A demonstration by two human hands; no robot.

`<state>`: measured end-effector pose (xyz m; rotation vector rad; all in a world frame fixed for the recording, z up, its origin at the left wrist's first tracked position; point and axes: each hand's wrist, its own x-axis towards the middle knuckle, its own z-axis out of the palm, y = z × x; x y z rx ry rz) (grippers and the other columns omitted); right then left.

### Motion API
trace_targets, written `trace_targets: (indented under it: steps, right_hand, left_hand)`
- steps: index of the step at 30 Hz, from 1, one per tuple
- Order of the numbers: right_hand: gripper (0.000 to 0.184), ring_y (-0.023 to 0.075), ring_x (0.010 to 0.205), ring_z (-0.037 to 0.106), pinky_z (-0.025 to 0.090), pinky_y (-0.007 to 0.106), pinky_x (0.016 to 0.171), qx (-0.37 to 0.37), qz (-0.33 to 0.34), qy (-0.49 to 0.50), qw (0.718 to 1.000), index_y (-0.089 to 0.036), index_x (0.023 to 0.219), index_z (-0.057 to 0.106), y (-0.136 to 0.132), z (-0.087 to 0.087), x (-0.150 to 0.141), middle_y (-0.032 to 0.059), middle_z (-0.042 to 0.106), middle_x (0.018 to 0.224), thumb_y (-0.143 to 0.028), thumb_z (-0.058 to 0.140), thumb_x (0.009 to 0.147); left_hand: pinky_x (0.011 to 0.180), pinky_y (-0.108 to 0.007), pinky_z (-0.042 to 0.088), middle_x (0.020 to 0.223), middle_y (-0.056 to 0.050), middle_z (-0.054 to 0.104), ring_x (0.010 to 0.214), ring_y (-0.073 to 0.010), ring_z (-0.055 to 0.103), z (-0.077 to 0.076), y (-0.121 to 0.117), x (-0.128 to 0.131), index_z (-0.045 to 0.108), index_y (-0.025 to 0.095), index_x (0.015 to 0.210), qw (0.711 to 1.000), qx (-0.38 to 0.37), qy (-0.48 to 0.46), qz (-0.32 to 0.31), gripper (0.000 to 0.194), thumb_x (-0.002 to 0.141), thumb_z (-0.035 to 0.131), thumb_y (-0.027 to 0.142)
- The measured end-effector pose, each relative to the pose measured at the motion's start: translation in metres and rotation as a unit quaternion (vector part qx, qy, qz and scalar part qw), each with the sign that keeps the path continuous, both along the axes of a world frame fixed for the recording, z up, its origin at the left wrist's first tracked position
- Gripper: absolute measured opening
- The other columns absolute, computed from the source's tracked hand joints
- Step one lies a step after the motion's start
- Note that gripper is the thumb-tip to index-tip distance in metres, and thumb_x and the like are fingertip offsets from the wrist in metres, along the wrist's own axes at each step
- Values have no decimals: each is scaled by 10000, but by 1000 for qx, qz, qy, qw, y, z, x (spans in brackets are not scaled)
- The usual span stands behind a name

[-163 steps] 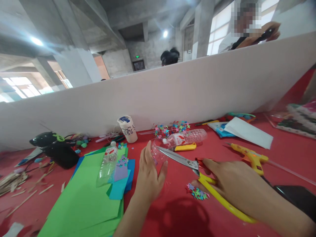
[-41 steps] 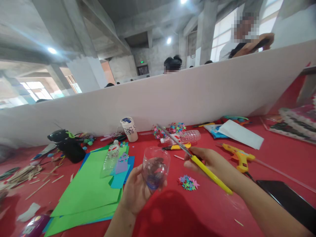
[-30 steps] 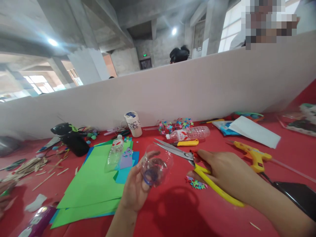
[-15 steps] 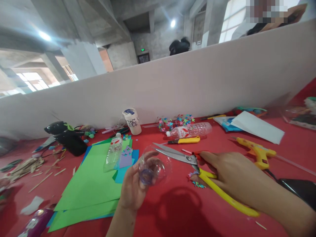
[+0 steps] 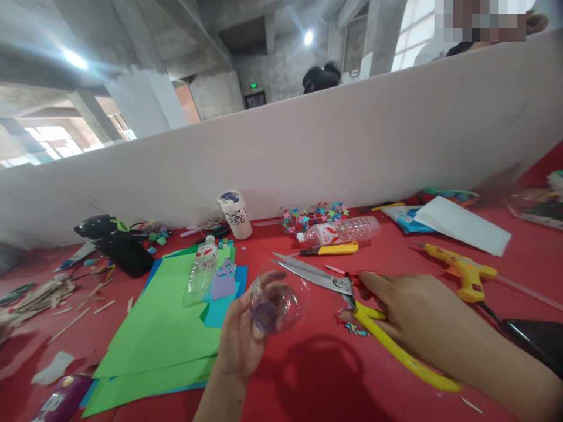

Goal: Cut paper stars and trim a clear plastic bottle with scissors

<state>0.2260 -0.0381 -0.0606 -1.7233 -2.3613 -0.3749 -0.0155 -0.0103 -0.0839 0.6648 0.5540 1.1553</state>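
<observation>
In my left hand [image 5: 240,340] is a clear, round cut piece of plastic bottle [image 5: 290,305], its wide opening tilted toward the right. The fingers curl around its far side and show through the plastic. My right hand [image 5: 416,310] grips scissors [image 5: 314,274] with a long yellow handle loop and a red part beside the fingers. Their blades point left and lie close together, with the tips near the bottle piece's upper rim; whether they touch it I cannot tell. Small coloured star cutouts [image 5: 355,330] lie on the red table below the scissors.
Green sheets [image 5: 149,334] lie to the left, bearing a clear bottle [image 5: 202,269]. Behind are a white cup [image 5: 236,217], another bottle [image 5: 341,232] and a yellow utility knife [image 5: 338,249]. A yellow glue gun [image 5: 460,269] lies right; a black bottle [image 5: 125,249] leans left.
My left hand and the plastic piece have shifted slightly to the right. The scissors stay nearly in place, and the view has turned a little.
</observation>
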Motion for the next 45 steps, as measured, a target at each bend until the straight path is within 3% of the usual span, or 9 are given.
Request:
trace_targets:
  steps: [8, 12, 16, 21, 29, 39, 45]
  right_hand:
    - [202, 213, 376, 526, 138, 326, 444, 29, 4, -14, 999, -245, 715, 543, 0, 1, -1, 12, 564, 465, -372, 519, 870]
    - [211, 228, 394, 559, 147, 320, 452, 14, -8, -21, 1000, -247, 712, 544, 2, 2, 1, 15, 582, 470, -387, 519, 868]
    - [211, 254, 454, 621, 218, 315, 456, -6, -11, 10, 1000, -256, 705, 526, 0, 5, 4, 29, 627, 512, -386, 504, 870]
    - [229, 317, 592, 694, 314, 337, 492, -41, -21, 38, 998, -222, 842, 602, -1, 10, 2, 81, 703, 632, -393, 456, 888]
    - [281, 298, 527, 661, 260, 329, 478, -80, -13, 53, 995, -249, 775, 546, 2, 9, -2, 57, 681, 596, -485, 461, 901]
    - [115, 263, 492, 638, 195, 316, 473, -88, -22, 3, 996, -242, 758, 552, 0, 10, -3, 45, 664, 563, -309, 552, 853]
    - [301, 281, 465, 620, 178, 331, 479, -61, -1, -2, 998, -247, 745, 543, 0, 8, -2, 57, 638, 536, -423, 404, 946]
  left_hand:
    - [586, -183, 505, 930, -98, 773, 746, -142, 640, -1, 3, 0, 791, 153, 1014, 1000, -3, 1, -14, 463, 653, 802, 442]
    - [552, -170, 486, 899, -89, 769, 740, -138, 635, 1, 3, -1, 788, 145, 1024, 1000, 8, 0, -28, 491, 651, 796, 463]
    - [548, -165, 475, 875, -74, 761, 696, -118, 615, 3, 2, -2, 783, 140, 1029, 999, 6, -7, -40, 476, 682, 770, 465]
    - [544, -164, 469, 870, -112, 754, 745, -144, 636, -1, 3, -3, 764, 105, 1061, 999, 12, -7, -42, 517, 706, 747, 479]
    - [544, -180, 482, 896, -83, 778, 723, -147, 668, -4, 5, -3, 794, 152, 954, 999, -1, -15, -49, 408, 700, 754, 469]
    - [499, -178, 429, 853, -89, 770, 616, -113, 596, -2, 5, -2, 787, 126, 972, 998, 20, -19, -63, 426, 735, 720, 473]
    - [519, -178, 436, 849, -82, 772, 679, -136, 627, -3, 5, -2, 798, 144, 970, 999, 13, -4, -52, 434, 713, 731, 487]
